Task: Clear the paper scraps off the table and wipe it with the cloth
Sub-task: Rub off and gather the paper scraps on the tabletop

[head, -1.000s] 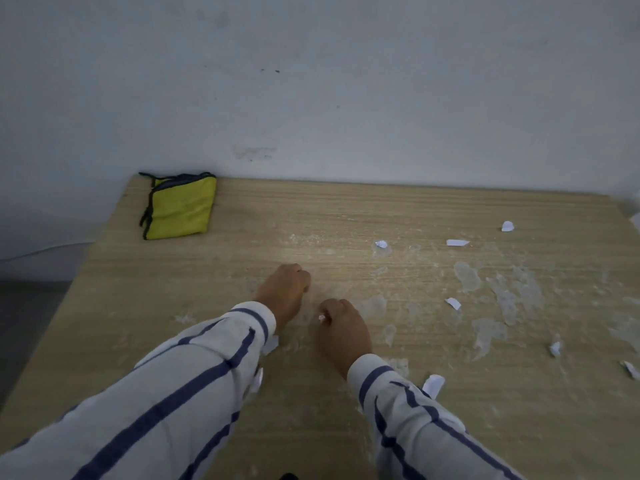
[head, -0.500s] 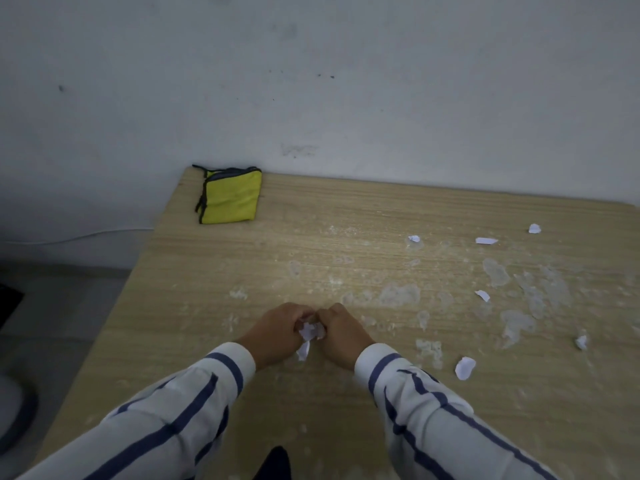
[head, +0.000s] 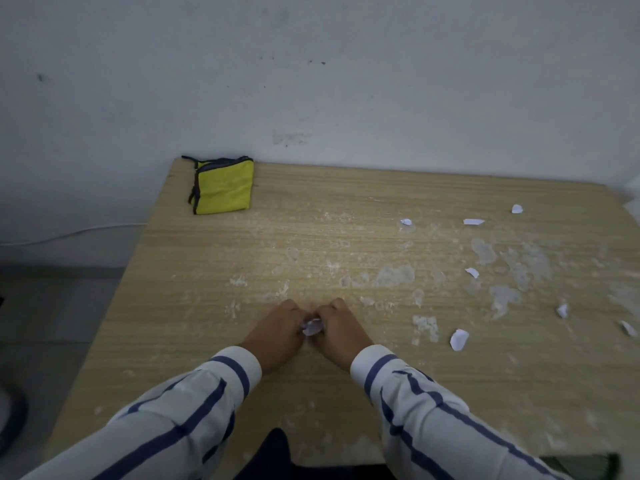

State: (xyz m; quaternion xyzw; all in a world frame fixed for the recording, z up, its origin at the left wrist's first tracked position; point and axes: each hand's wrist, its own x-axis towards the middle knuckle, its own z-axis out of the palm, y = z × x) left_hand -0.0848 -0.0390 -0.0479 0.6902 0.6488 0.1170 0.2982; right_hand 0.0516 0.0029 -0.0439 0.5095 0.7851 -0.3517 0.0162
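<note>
The clearing is under way but far from finished: the left hand [head: 278, 332] and right hand [head: 341, 329] are pressed together a little in from the near edge of the table [head: 194, 323], fingers curled and pinching a small wad of paper [head: 311, 327] between them. About seven loose scraps [head: 459, 339] lie spread over the right half of the table, out to its right edge, among pale dried smears [head: 394, 276]. The folded yellow cloth [head: 223, 187] sits untouched at the far left corner, so I judge the wiping has not begun.
</note>
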